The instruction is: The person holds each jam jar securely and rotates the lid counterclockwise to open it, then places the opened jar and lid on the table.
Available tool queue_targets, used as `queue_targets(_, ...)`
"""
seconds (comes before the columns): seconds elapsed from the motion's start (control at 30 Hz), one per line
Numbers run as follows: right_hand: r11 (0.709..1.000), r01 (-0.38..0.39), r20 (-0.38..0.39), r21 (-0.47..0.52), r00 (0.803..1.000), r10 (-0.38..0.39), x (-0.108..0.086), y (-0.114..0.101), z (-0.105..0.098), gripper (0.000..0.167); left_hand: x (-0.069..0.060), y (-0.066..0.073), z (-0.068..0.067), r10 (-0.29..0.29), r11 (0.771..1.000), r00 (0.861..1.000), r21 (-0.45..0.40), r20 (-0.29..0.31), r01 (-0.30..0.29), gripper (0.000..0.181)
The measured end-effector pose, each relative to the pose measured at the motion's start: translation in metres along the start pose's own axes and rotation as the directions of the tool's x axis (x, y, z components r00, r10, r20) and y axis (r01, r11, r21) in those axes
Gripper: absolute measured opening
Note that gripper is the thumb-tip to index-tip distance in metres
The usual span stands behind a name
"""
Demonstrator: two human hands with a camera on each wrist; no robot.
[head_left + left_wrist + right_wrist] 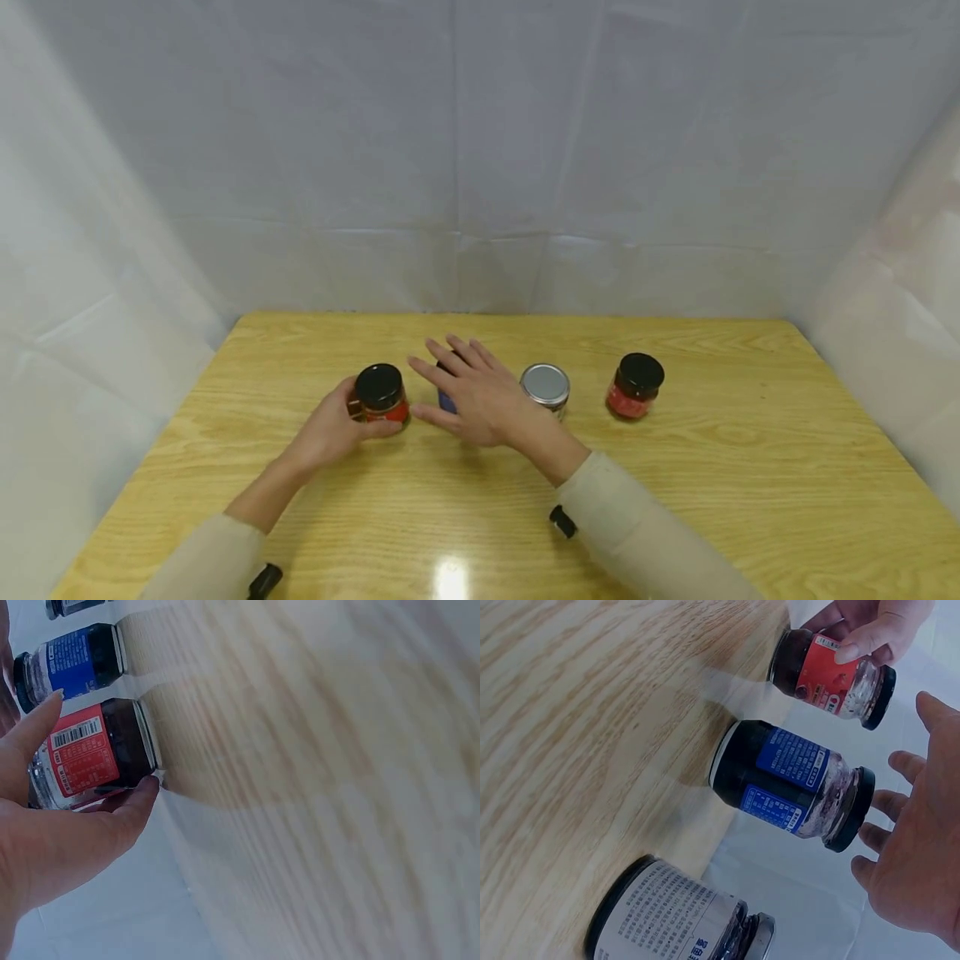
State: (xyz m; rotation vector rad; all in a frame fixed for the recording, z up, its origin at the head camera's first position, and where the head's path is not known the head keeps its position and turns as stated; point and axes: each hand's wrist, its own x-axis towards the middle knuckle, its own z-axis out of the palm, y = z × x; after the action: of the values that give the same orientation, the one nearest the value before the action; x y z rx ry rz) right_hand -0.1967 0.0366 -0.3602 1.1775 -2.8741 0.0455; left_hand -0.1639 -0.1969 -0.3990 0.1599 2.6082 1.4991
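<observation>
At the left of the row, my left hand [330, 432] holds a glass jar [379, 387] with a black lid and a red label. In the left wrist view, the thumb and fingers wrap around this red-labelled jar [84, 754], which stands upright on the table. My right hand [483, 402] is spread, palm down, over a blue-labelled jar [447, 402], hiding much of it. The right wrist view shows the fingers close to the black lid of the blue-labelled jar [784, 780], not curled round it; whether they touch is unclear.
Just right of my right hand stands a jar with a silver lid [545, 383] and a pale label. Farther right is another black-lidded jar [635, 387] with a pinkish-red label. The wooden table [750, 467] has white sheeting [525, 150] behind and at both sides.
</observation>
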Motion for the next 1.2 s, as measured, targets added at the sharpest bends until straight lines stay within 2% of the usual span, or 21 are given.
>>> queue_targets(0.3,1.000,0.009,-0.007,-0.001,1.000,-0.009,-0.001,0.000,-0.001,0.067,0.007,-0.001,0.003,-0.011,0.999,1.000,0.039,-0.011,0.012,0.080)
queue_targets(0.5,1.000,0.008,0.000,-0.004,1.000,-0.008,-0.001,0.000,0.000,0.067,0.009,-0.006,0.006,-0.013,1.000,1.000,0.019,-0.020,0.014,0.074)
queue_targets(0.87,1.000,0.016,-0.007,0.006,1.000,-0.016,-0.003,0.000,-0.002,0.067,0.008,-0.005,0.006,-0.043,0.999,0.996,0.022,-0.076,0.045,0.066)
queue_targets(1.03,1.000,0.022,-0.020,0.008,1.000,-0.022,-0.004,0.001,-0.003,0.067,0.004,-0.003,0.004,-0.055,0.999,0.995,-0.004,-0.080,0.055,0.066)
queue_targets(1.2,1.000,0.023,-0.031,0.020,0.999,-0.022,-0.006,0.001,-0.006,0.067,-0.001,0.002,0.002,-0.041,0.999,0.996,-0.022,-0.077,0.039,0.068)
